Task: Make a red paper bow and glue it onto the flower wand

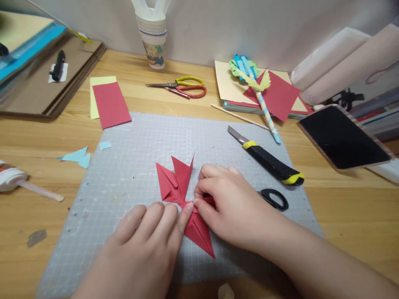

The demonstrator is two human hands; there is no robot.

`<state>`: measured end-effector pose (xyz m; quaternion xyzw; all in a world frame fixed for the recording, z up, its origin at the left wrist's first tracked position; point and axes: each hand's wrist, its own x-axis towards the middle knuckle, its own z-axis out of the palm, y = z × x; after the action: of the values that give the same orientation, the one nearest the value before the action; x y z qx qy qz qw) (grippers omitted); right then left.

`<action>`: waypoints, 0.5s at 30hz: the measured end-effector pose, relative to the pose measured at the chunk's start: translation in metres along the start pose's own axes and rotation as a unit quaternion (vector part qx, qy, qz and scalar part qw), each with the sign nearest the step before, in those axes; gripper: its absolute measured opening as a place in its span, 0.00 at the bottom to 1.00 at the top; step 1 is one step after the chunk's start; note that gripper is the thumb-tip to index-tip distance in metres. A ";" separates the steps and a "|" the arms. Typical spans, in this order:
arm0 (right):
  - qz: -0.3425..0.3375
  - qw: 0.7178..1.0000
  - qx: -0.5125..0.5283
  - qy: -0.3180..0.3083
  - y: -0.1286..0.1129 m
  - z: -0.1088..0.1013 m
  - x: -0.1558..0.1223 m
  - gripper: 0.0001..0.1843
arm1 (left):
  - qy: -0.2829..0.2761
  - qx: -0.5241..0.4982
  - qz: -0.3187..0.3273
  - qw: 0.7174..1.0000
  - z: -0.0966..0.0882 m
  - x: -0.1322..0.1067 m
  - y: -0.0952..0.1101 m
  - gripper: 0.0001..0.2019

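Observation:
A folded red paper piece (176, 182) with pointed flaps lies on the grey cutting mat (134, 158). My left hand (146, 236) rests on the mat with its fingers together, the forefinger tip pressing the paper's narrow middle. My right hand (230, 207) is curled over the paper's right part, thumb and fingers pinching a fold at the middle. A lower red flap (199, 236) sticks out between my hands. The right half of the paper is hidden under my right hand.
A utility knife (268, 160) and black scissors handle (276, 198) lie right of my hand. Red and yellow scissors (183, 86), paper cups (153, 39), red paper sheet (110, 104), a phone (343, 137), a paper craft (258, 89), blue scraps (77, 157) and a glue tube (12, 178) lie around the mat.

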<state>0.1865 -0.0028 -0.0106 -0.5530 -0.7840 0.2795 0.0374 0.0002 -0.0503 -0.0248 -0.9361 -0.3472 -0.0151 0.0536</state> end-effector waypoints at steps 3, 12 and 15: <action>0.000 1.000 0.003 0.000 0.000 -0.001 0.000 0.12 | 0.005 -0.004 -0.007 1.000 0.001 0.002 0.000 0.28; -0.001 1.000 0.003 -0.004 -0.001 0.000 -0.002 0.11 | 0.028 -0.053 -0.014 0.998 0.001 0.003 -0.007 0.21; 0.001 1.000 0.000 0.001 0.000 0.002 -0.002 0.11 | 0.019 -0.057 -0.018 0.998 0.003 0.000 -0.006 0.19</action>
<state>0.1866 -0.0053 -0.0115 -0.5539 -0.7837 0.2786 0.0382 -0.0040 -0.0452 -0.0271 -0.9310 -0.3610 -0.0535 0.0067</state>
